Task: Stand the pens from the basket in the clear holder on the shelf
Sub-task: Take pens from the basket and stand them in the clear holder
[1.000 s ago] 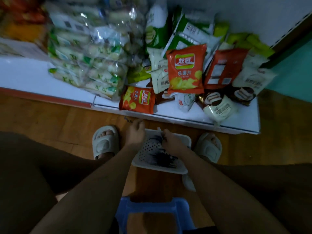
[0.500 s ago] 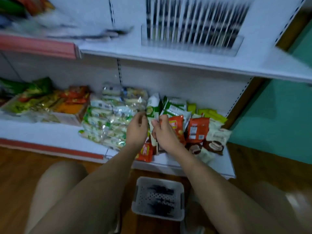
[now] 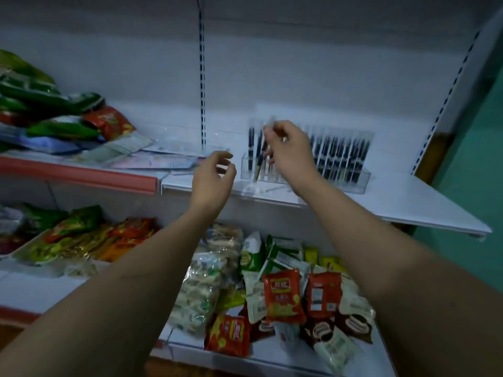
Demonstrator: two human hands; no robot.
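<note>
At holder's [image 3: 304,170] left end, right hand [image 3: 290,151] pinching pen [image 3: 260,161]

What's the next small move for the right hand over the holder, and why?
Probably lower the pen straight down and let go. The right hand pinches it, tilted, at the left end of the clear holder, where slots look free; the rest hold upright pens. The left hand hovers beside it, holding nothing.

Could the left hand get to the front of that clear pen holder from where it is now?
Probably yes. The left hand hangs open and empty just left of the clear holder, with bare shelf between them; the right hand works higher up.
</note>
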